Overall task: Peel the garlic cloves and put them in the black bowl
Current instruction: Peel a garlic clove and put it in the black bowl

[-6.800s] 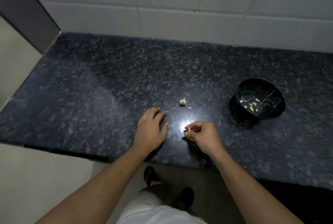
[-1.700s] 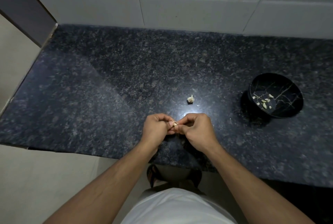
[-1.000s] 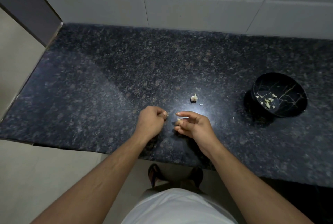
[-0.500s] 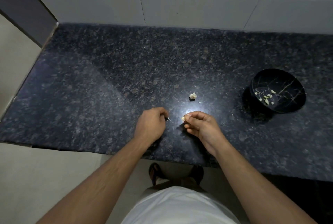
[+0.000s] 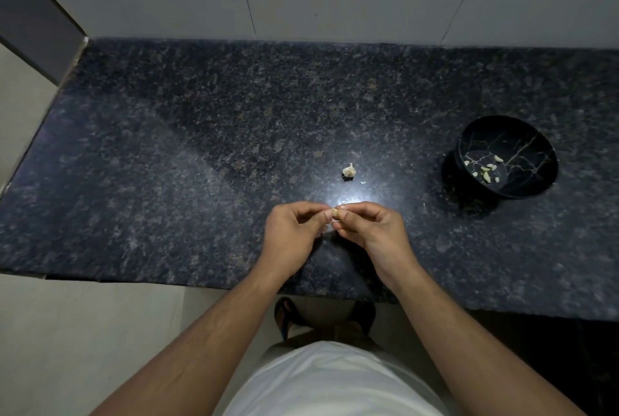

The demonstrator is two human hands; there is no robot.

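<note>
Above the bench (image 5: 167,181), left of the black bowl (image 5: 536,187), left hand (image 5: 291,231) and right hand (image 5: 371,231) together pinch a garlic clove (image 5: 335,213).

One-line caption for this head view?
Both hands, left and right, pinch a garlic clove over the counter; black bowl holds peeled cloves.

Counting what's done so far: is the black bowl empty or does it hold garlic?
Not empty: the black bowl holds several pale peeled cloves on its bottom.
</note>
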